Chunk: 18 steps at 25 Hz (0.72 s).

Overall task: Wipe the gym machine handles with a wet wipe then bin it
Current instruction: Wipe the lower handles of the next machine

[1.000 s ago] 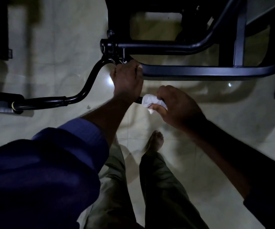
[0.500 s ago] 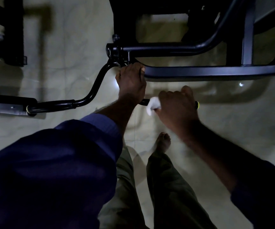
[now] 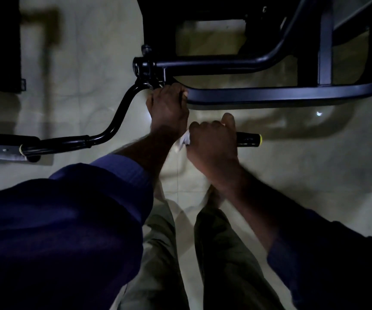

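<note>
A black curved bar hangs from the gym machine, with a left handle [image 3: 55, 146] and a right handle [image 3: 248, 139] that ends in a yellow ring. My left hand [image 3: 168, 108] grips the bar near its middle joint, just below the machine's frame. My right hand [image 3: 213, 142] is closed around the right handle with a white wet wipe [image 3: 184, 140] pressed under it. Only a crumpled edge of the wipe shows at the left of my fist. The handle's outer end sticks out to the right of my hand.
The machine's black frame [image 3: 270, 96] runs across above my hands. Another dark machine part [image 3: 6, 45] stands at the top left. Below is a pale tiled floor [image 3: 314, 175], with my legs and a bare foot [image 3: 214, 198] under the bar.
My right hand has slid along the right handle with the wipe, first outward to the right, then back a little, so more of the handle's end shows. My left hand stays on the bar.
</note>
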Motion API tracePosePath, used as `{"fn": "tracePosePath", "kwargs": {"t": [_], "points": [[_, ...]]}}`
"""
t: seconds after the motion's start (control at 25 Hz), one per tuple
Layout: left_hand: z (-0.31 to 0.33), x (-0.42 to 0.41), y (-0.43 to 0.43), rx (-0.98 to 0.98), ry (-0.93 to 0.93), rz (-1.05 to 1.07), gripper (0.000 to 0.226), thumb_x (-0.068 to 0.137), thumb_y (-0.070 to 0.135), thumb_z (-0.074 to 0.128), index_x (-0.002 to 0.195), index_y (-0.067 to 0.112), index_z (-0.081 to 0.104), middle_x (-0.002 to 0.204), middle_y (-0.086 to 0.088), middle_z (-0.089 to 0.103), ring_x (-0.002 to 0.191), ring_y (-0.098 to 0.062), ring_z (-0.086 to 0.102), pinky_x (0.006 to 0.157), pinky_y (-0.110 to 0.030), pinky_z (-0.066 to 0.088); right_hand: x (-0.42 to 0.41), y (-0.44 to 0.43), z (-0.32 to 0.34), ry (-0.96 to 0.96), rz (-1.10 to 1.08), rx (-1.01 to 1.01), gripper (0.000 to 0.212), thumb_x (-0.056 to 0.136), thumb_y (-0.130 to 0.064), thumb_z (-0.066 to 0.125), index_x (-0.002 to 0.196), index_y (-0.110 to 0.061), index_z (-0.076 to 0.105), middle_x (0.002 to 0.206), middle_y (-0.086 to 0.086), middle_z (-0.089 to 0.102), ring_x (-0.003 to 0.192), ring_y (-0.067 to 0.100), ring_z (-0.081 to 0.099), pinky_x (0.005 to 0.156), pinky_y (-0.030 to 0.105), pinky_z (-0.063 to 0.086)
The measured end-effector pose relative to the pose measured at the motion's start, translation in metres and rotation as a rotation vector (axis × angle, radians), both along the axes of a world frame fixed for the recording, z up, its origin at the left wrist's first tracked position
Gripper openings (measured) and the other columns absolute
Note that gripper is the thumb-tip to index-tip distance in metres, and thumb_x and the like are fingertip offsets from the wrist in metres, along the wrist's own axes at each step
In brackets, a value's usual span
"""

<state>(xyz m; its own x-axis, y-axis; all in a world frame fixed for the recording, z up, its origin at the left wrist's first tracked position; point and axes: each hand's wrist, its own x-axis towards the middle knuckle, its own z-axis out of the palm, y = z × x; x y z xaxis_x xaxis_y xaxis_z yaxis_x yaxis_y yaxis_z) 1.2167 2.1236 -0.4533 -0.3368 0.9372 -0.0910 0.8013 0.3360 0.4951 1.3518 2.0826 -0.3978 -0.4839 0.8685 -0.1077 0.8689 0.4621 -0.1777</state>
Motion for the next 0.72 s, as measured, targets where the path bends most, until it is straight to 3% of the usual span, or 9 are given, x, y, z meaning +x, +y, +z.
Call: {"fn": "tracePosePath", "kwargs": {"t": [0.2,0.24,0.32,0.4,0.48,0.56,0.6,0.68,0.72], "points": [[0.002,0.0,0.0,-0.008,-0.03,0.007,0.023,0.102,0.031,0.046,0.111,0.025,0.067,0.113,0.0,0.067,0.117,-0.027,0.054,0.102,-0.036,0.027,0.099,0.018,-0.006,-0.257,-0.027,0.078,0.021,0.089,-0.04,0.054,0.081,-0.024,0.066,0.067,0.0,0.064,0.069,0.025,0.064,0.112,0.046,0.029],[0.002,0.0,0.0,-0.006,-0.041,0.008,0.023,0.102,0.031,0.046,0.111,0.025,0.066,0.113,0.0,0.067,0.117,-0.026,0.053,0.102,-0.036,0.026,0.116,0.019,-0.005,-0.246,-0.041,0.072,0.019,0.087,-0.04,0.057,0.081,-0.024,0.066,0.066,0.0,0.064,0.067,0.026,0.064,0.108,0.045,0.033],[0.003,-0.001,0.0,-0.012,-0.044,0.009,0.022,0.101,0.03,0.047,0.111,0.025,0.066,0.114,0.0,0.067,0.117,-0.026,0.053,0.103,-0.036,0.027,0.123,0.019,-0.005,-0.181,-0.048,-0.017,0.015,0.082,-0.037,0.059,0.078,-0.025,0.065,0.066,0.001,0.06,0.064,0.026,0.062,0.084,0.038,0.045],[0.004,0.002,-0.001,-0.019,-0.044,-0.003,0.02,0.101,0.028,0.048,0.11,0.025,0.066,0.114,0.0,0.066,0.118,-0.025,0.053,0.102,-0.035,0.026,0.11,0.021,-0.011,-0.194,-0.078,-0.168,0.023,0.079,-0.045,0.054,0.079,-0.025,0.064,0.074,-0.001,0.062,0.072,0.023,0.064,0.071,0.041,0.047],[0.007,0.002,-0.001,-0.014,-0.037,-0.013,0.018,0.101,0.026,0.049,0.109,0.026,0.065,0.112,0.001,0.066,0.118,-0.025,0.052,0.101,-0.034,0.025,0.091,0.021,-0.011,-0.165,-0.091,-0.27,0.04,0.077,-0.066,0.053,0.077,-0.026,0.059,0.078,-0.006,0.062,0.074,0.019,0.064,0.07,0.038,0.051],[0.008,0.002,0.0,-0.034,-0.039,-0.015,0.016,0.1,0.024,0.051,0.107,0.027,0.065,0.112,0.002,0.066,0.119,-0.024,0.052,0.099,-0.033,0.024,0.084,0.028,-0.002,-0.167,-0.008,-0.274,0.072,0.076,-0.096,0.034,0.072,-0.028,0.058,0.068,-0.009,0.058,0.066,0.013,0.06,0.07,0.033,0.054],[0.009,0.002,0.0,-0.042,-0.04,-0.013,0.016,0.1,0.023,0.052,0.107,0.027,0.065,0.112,0.003,0.067,0.119,-0.023,0.052,0.1,-0.033,0.024,0.084,0.035,0.001,-0.164,0.016,-0.309,0.086,0.073,-0.102,0.022,0.068,-0.025,0.061,0.06,-0.008,0.058,0.061,0.012,0.06,0.07,0.032,0.053],[0.011,0.003,0.001,-0.052,-0.04,-0.006,0.016,0.099,0.023,0.053,0.107,0.029,0.066,0.114,0.004,0.067,0.121,-0.023,0.051,0.102,-0.035,0.025,0.084,0.061,0.01,-0.05,0.013,-0.588,0.098,0.083,-0.095,0.015,0.063,-0.015,0.067,0.051,0.0,0.065,0.052,0.014,0.063,0.063,0.027,0.049],[0.011,0.003,0.002,-0.061,-0.043,-0.002,0.016,0.099,0.023,0.054,0.107,0.029,0.066,0.114,0.004,0.067,0.121,-0.022,0.051,0.102,-0.034,0.024,0.087,0.07,0.005,-0.014,0.061,-0.673,0.09,0.091,-0.086,0.022,0.068,-0.014,0.07,0.053,0.003,0.068,0.05,0.016,0.064,0.057,0.025,0.046]]}}
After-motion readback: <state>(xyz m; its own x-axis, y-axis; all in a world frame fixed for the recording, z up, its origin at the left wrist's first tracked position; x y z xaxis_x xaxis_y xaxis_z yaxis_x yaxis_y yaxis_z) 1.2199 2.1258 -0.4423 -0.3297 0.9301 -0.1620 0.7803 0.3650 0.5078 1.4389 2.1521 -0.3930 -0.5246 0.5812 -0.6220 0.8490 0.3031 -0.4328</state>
